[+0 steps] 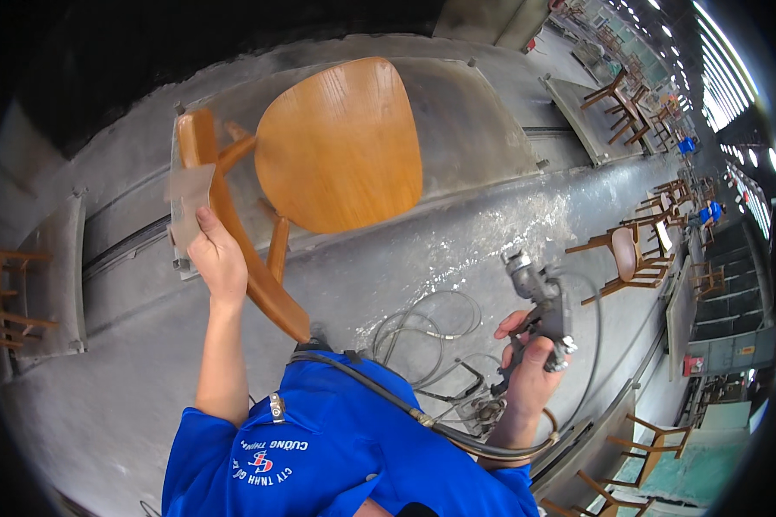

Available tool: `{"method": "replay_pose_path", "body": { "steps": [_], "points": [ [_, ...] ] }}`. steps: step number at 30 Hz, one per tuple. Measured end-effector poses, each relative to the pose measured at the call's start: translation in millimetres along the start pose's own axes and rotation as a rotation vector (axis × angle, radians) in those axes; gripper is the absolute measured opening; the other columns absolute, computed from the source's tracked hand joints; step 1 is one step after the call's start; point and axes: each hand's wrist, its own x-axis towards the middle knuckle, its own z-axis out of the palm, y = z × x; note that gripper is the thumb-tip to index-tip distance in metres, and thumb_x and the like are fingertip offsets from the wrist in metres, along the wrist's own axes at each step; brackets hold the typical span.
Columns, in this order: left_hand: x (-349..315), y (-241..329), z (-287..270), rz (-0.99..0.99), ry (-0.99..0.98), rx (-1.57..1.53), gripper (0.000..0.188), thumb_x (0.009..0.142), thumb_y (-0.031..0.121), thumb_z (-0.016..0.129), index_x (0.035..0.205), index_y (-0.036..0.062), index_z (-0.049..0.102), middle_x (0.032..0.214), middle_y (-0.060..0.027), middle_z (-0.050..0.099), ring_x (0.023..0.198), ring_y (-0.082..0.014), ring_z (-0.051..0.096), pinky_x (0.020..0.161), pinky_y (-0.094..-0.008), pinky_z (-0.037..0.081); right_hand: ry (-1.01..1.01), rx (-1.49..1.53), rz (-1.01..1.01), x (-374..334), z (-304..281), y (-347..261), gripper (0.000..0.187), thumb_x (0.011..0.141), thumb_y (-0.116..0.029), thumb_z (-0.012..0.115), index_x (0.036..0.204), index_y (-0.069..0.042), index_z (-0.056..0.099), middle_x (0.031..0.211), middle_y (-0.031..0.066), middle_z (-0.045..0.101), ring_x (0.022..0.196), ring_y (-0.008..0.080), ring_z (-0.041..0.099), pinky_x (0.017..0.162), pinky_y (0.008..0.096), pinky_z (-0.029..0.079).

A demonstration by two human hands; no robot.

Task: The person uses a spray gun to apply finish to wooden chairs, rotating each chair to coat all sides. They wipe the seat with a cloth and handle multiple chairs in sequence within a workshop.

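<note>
A wooden chair with a glossy orange-brown seat [341, 151] stands in front of me on a grey flat platform [470, 116]. Its curved backrest [248, 271] is the part closest to my body. My left hand [222, 260] pinches a thin, flat greyish sheet [190, 196] with the thumb on top, beside the far left end of the backrest. Off to the right, well apart from the chair, my right hand [533, 372] is wrapped round the handle of a dark metal spray gun [550, 312]. The gun's trigger is partly hidden by the fingers.
A hose [483, 441] crosses my waist to my right forearm, and thin hoses [422, 332] lie coiled on the floor. Another platform [56, 258] with a chair [13, 297] is at left. Several chairs [625, 258] stand at right, with people in blue [710, 212] farther off.
</note>
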Motion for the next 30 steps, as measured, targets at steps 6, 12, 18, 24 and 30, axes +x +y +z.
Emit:
{"method": "replay_pose_path", "body": {
  "steps": [6, 12, 18, 24, 30],
  "points": [
    [-19, 10, 15, 0.236, 0.221, 0.074, 0.063, 0.11, 0.043, 0.033, 0.087, -0.0079, 0.062, 0.075, -0.008, 0.061, 0.073, -0.017, 0.053, 0.071, -0.0341, 0.045, 0.075, -0.071, -0.121, -9, -13, -46, 0.112, 0.073, -0.084, 0.057, 0.142, 0.003, 0.039, 0.085, 0.012, 0.064, 0.071, 0.014, 0.061, 0.049, 0.0204, 0.04],
    [-25, 8, 13, 0.119, 0.107, 0.039, 0.068, 0.11, 0.041, 0.035, 0.059, -0.003, 0.04, 0.051, -0.0045, 0.038, 0.054, -0.018, 0.034, 0.054, -0.0383, 0.033, 0.073, -0.126, 0.054, -38, -52, -19, 0.082, 0.091, -0.062, 0.062, 0.14, 0.003, 0.045, 0.087, 0.0117, 0.064, 0.069, 0.0095, 0.058, 0.047, 0.0187, 0.039],
    [-44, -12, 21, 0.131, 0.191, 0.118, 0.062, 0.109, 0.044, 0.035, 0.088, -0.0078, 0.061, 0.073, -0.0055, 0.058, 0.072, -0.0149, 0.05, 0.069, -0.0319, 0.044, 0.213, -0.239, 0.438, -91, -95, -3, 0.05, 0.104, -0.048, 0.047, 0.108, 0.001, 0.056, 0.083, 0.0107, 0.064, 0.058, 0.0112, 0.057, 0.044, 0.0216, 0.04],
    [-67, -20, 26, 0.224, 0.218, 0.169, 0.056, 0.109, 0.042, 0.037, 0.112, -0.0092, 0.06, 0.097, -0.0103, 0.064, 0.091, -0.0184, 0.055, 0.084, -0.0323, 0.045, 0.139, -0.101, 0.164, -83, -102, -21, 0.072, 0.091, -0.069, 0.051, 0.109, 0.001, 0.052, 0.08, 0.0123, 0.06, 0.065, 0.0183, 0.06, 0.043, 0.0202, 0.04],
    [-75, -9, 25, 0.109, 0.083, 0.06, 0.044, 0.11, 0.027, 0.04, 0.133, -0.0079, 0.05, 0.131, -0.0176, 0.057, 0.121, -0.0286, 0.053, 0.104, -0.0367, 0.039, 0.109, -0.013, -0.009, -73, -114, -40, 0.107, 0.08, -0.08, 0.054, 0.137, 0.009, 0.037, 0.077, 0.0111, 0.06, 0.058, 0.0162, 0.057, 0.055, 0.03, 0.049]
  ]
}}
